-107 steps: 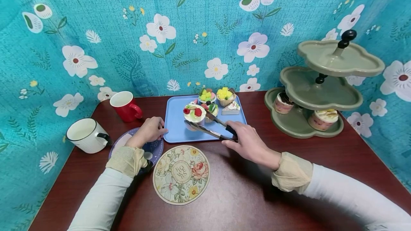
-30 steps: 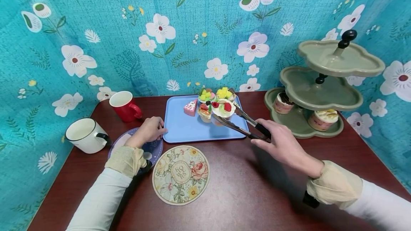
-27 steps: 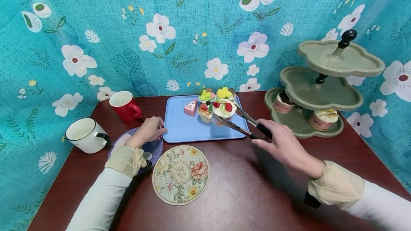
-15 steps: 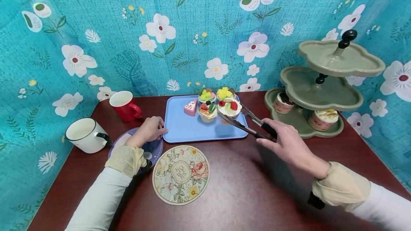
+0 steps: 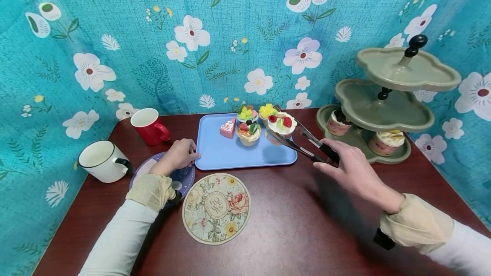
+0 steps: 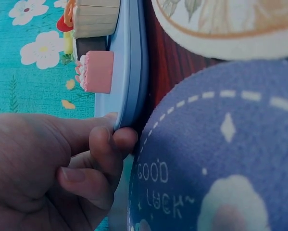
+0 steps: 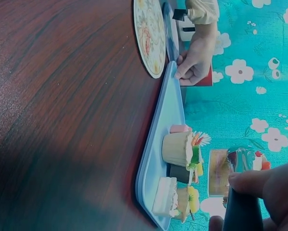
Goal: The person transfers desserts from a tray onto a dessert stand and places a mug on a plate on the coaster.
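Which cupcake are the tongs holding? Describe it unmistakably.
Find the right end of the blue tray. Just above, tongs in the right hand grip a white-frosted cupcake with red berries. Unlike the neighbouring cupcakes, it is lifted clear of the tray.

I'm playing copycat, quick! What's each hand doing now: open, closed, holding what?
Left hand: closed, pinching the edge of the blue rectangular tray.
Right hand: closed around black-handled metal tongs, which hold a round cream-topped cupcake with red berries.
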Available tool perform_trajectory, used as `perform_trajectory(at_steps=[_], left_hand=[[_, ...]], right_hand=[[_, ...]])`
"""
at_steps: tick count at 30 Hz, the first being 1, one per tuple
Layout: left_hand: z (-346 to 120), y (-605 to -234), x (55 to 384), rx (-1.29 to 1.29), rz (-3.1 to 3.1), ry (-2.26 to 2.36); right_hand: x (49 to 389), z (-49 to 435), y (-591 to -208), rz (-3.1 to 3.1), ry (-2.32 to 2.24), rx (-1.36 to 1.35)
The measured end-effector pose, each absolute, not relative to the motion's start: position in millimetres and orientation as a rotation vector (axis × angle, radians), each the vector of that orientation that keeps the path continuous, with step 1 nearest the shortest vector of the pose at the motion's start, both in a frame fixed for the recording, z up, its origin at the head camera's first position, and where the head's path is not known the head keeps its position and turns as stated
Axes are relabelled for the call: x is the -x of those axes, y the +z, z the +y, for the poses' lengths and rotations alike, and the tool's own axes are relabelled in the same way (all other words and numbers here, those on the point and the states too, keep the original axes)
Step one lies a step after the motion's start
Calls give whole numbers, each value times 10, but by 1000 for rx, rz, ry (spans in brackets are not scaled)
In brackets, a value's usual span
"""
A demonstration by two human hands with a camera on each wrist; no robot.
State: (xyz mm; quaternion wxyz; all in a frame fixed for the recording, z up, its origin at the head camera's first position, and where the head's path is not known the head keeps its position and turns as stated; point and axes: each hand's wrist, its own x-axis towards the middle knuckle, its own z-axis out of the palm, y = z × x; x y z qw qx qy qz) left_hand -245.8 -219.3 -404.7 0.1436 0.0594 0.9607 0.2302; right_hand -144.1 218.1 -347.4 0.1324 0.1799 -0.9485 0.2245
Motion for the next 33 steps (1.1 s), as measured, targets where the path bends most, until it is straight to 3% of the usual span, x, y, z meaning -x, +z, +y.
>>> perform_trajectory(at_steps=[33], left_hand=[[-2189, -4039, 2457, -176, 2765, 654]], right_hand=[[1380, 2446, -3509, -2754, 665, -399]])
